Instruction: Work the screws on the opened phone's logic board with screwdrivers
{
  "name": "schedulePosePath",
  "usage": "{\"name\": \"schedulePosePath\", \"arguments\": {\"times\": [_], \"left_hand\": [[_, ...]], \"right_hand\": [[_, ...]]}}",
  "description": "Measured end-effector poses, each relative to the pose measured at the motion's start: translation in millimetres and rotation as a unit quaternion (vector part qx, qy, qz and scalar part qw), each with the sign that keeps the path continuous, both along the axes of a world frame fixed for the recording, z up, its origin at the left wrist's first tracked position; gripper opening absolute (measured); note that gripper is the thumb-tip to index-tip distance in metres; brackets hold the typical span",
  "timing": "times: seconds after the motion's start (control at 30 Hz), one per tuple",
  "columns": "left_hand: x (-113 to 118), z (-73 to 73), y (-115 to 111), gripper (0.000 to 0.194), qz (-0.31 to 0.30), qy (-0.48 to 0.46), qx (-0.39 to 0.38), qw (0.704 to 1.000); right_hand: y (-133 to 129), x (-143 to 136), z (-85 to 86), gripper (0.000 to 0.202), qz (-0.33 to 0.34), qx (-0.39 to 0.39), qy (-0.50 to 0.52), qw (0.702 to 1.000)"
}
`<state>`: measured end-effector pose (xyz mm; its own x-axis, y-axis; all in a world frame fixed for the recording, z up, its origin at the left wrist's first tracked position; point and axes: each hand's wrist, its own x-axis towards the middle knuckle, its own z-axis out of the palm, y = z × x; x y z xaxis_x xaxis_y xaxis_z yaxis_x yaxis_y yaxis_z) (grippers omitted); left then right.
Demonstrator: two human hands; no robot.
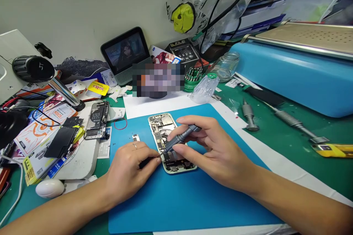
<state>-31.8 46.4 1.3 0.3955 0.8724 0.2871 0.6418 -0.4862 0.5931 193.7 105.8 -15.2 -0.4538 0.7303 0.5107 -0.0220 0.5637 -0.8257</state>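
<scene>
An opened smartphone with bare inner parts lies on the blue mat. My right hand grips a grey precision screwdriver, tilted with its tip down at the phone's left edge. Thumb and forefinger of my left hand are pinched together right by that tip; whatever they hold is too small to make out. A small metal plate rests on the mat, left of the phone. My right hand covers part of the phone's right side.
Left stand a detached phone screen, boxes and a white mouse. A tablet, a green bit holder and a glass jar are behind. Rightward lie another screwdriver and a yellow cutter.
</scene>
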Motion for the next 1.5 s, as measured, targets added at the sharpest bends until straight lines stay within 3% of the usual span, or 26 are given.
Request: {"name": "schedulePosePath", "arguments": {"times": [0.27, 0.57, 0.7, 0.83, 0.93, 1.07, 1.27, 1.5], "left_hand": [[0.1, -0.7, -0.1, 0.006, 0.012, -0.008, 0.009, 1.0], [0.7, 1.2, -1.9, 0.012, 0.026, -0.011, 0.001, 1.0], [2.1, 6.3, -6.6, 0.024, 0.05, -0.01, 0.067, 0.996], [6.5, 7.6, -12.4, 0.018, -0.034, 0.001, 0.167, 0.985], [9.2, 5.3, -14.7, 0.02, -0.086, 0.026, 0.168, 0.982], [10.0, 2.0, -15.9, 0.026, -0.097, 0.046, 0.142, 0.984], [9.6, 1.7, -15.7, 0.032, -0.117, 0.079, 0.123, 0.982], [10.1, -0.7, -14.7, 0.03, -0.121, 0.102, 0.118, 0.98]], "right_hand": [[0.8, -1.2, 2.5, 0.044, -0.004, 0.007, 0.005, 1.0], [-0.5, 0.1, 1.3, 0.044, -0.003, -0.011, 0.004, 1.0], [0.9, 3.0, -0.2, 0.049, -0.024, 0.028, 0.003, 0.999], [2.0, 4.6, -0.8, 0.058, -0.046, 0.072, 0.001, 0.996], [2.9, 2.5, 0.2, 0.061, -0.058, 0.081, 0.039, 0.994], [4.7, 0.2, 0.4, 0.061, -0.064, 0.114, 0.067, 0.989], [4.0, 2.6, -4.4, 0.06, -0.094, 0.194, -0.008, 0.976], [3.6, 1.1, -2.0, 0.056, -0.052, 0.22, -0.046, 0.973]]}}
